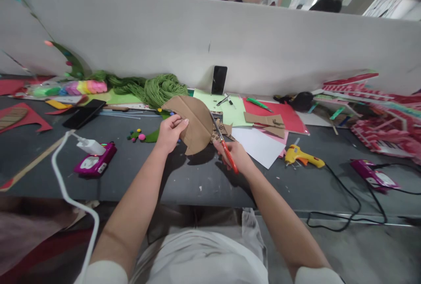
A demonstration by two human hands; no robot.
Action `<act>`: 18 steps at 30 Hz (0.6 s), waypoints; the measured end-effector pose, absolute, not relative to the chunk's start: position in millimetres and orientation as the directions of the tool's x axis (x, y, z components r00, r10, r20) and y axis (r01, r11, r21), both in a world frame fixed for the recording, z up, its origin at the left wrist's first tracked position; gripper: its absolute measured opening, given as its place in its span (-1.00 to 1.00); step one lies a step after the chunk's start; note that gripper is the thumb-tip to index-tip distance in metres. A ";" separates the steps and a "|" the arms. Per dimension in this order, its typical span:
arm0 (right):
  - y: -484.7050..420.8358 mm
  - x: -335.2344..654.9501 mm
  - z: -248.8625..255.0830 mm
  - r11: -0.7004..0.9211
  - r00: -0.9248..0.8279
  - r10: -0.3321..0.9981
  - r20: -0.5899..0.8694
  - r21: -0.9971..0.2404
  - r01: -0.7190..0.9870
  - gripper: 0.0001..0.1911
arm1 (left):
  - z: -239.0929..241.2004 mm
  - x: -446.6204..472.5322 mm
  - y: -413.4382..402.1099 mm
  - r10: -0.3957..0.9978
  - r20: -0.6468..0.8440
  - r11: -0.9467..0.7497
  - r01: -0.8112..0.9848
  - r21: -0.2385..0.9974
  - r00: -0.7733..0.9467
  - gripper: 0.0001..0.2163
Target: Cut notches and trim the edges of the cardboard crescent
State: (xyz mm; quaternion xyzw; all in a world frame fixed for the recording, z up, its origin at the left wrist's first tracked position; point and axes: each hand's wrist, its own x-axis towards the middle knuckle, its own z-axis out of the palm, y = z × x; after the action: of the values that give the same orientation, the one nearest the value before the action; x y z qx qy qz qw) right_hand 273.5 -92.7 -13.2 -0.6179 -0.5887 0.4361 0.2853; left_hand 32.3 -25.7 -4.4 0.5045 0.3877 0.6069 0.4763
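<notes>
My left hand (171, 132) pinches the left edge of a rounded brown cardboard piece (194, 124), holding it up above the dark table (197, 178). My right hand (235, 156) grips red-handled scissors (225, 145), whose blades reach into the cardboard's right edge. Small cardboard scraps (222, 129) lie just behind the scissors.
A yellow glue gun (302, 156) with a black cord lies to the right, near white paper (258, 145), red paper (283, 115) and more cardboard pieces (266, 121). Green yarn (161, 88), a phone (219, 80) against the white partition, a black phone (83, 113) and a magenta power strip (95, 161) sit behind and left.
</notes>
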 end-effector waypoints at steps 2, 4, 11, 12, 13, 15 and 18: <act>-92.7 272.7 -12.1 -0.155 -0.068 0.975 -0.213 -0.862 0.483 -0.32 | -4.4 32.7 -25.5 0.971 0.236 -0.238 -0.207 0.949 -0.035 -0.64; -92.4 271.9 -12.3 -0.171 -0.060 0.972 -0.227 -0.860 0.481 -0.31 | -4.4 33.2 -25.6 0.974 0.225 -0.227 -0.230 0.946 -0.035 -0.62; -93.2 273.2 -13.1 -0.183 -0.051 0.971 -0.232 -0.871 0.457 -0.31 | -4.1 32.5 -24.7 0.978 0.203 -0.208 -0.225 0.952 -0.046 -0.61; -93.7 273.7 -12.2 -0.174 -0.054 0.973 -0.223 -0.871 0.459 -0.31 | -4.5 32.1 -24.4 0.978 0.205 -0.210 -0.225 0.952 -0.045 -0.61; -94.2 274.1 -11.1 -0.163 -0.058 0.975 -0.213 -0.871 0.463 -0.31 | -5.1 31.7 -24.1 0.978 0.205 -0.209 -0.225 0.952 -0.042 -0.62; -95.0 274.4 -8.8 -0.143 -0.060 0.980 -0.192 -0.874 0.465 -0.31 | -6.7 31.3 -23.8 0.977 0.209 -0.210 -0.218 0.953 -0.031 -0.63; -95.0 274.2 -6.6 -0.143 -0.062 0.980 -0.188 -0.888 0.438 -0.31 | -8.9 31.8 -24.3 0.974 0.226 -0.228 -0.167 0.959 -0.026 -0.65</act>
State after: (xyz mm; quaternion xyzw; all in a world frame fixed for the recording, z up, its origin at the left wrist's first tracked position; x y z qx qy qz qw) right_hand 274.2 -95.0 -6.6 -0.6125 -0.5788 0.4429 0.3060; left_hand 31.8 -24.3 -8.9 0.5083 0.3968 0.5962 0.4783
